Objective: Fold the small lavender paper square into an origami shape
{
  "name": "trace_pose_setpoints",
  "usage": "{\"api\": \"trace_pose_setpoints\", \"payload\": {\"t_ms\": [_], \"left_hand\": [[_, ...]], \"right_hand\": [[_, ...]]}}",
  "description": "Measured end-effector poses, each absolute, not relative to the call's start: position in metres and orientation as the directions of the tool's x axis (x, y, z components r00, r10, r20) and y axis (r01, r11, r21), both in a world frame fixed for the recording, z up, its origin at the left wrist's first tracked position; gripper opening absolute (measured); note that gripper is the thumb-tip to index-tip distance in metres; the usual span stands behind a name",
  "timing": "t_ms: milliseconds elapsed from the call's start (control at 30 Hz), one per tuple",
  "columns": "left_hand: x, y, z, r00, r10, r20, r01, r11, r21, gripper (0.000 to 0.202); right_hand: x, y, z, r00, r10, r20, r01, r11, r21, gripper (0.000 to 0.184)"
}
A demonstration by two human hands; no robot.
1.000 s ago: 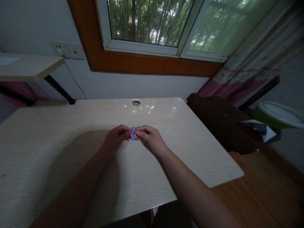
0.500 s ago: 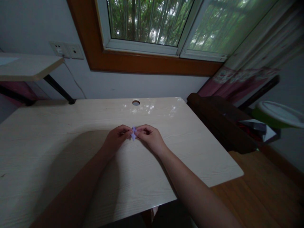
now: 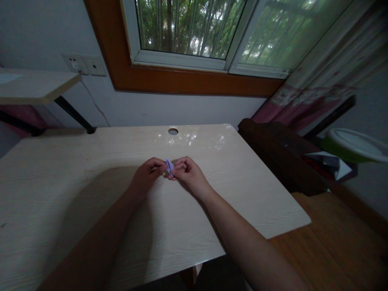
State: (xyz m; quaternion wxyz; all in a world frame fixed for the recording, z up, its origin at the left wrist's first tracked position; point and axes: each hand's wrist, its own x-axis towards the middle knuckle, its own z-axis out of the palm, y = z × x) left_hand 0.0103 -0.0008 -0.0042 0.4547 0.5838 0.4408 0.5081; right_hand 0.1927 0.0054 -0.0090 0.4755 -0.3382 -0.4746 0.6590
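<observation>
Holding a purple folded piece [image 3: 170, 165], apparently paper, over a pale desk [image 3: 248, 190].
The left hand [image 3: 147, 173] and right hand [image 3: 191, 174] are pinching its opposite sides between closed fingertips; beyond, a round hole [image 3: 173, 131] is showing in the desk, and a window [image 3: 184, 30] is standing farther back.

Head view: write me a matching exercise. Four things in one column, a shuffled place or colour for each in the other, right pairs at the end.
Things
1. Round hole
2. Purple folded paper
3. Window surround
4. Sockets

Places or colours
A. Orange-brown
B. On the wall, upper left
C. In the desk, near its far edge
D. Between the fingers of the left hand and right hand

Pairs: 1-C, 2-D, 3-A, 4-B
</observation>
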Motion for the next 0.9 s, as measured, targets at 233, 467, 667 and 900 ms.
{"api": "trace_pose_setpoints", "payload": {"t_ms": [233, 467, 667, 900], "left_hand": [[0.012, -0.0004, -0.0055, 0.08, 0.983, 0.168, 0.049, -0.172, 0.984, 0.024], [0.0107, 0.0007, -0.0118, 0.115, 0.984, 0.139, 0.029, -0.143, 0.989, 0.026], [0.011, 0.0016, -0.0118, 0.07, 0.973, 0.219, 0.042, -0.223, 0.974, 0.021], [0.0076, 0.0018, -0.0104, 0.14, 0.926, 0.352, 0.25, -0.377, 0.892, 0.011]], "right_hand": [[0.1958, 0.0073, -0.0102, -0.218, 0.973, 0.076, -0.091, 0.057, -0.994, 0.023], [0.1982, 0.0031, -0.0039, -0.152, 0.959, 0.237, 0.099, 0.254, -0.962, 0.013], [0.1996, 0.004, -0.0044, -0.124, 0.933, 0.337, 0.205, 0.357, -0.911, 0.008], [0.2014, 0.0033, -0.0033, -0.173, 0.901, 0.397, 0.254, 0.43, -0.866, 0.008]]}}
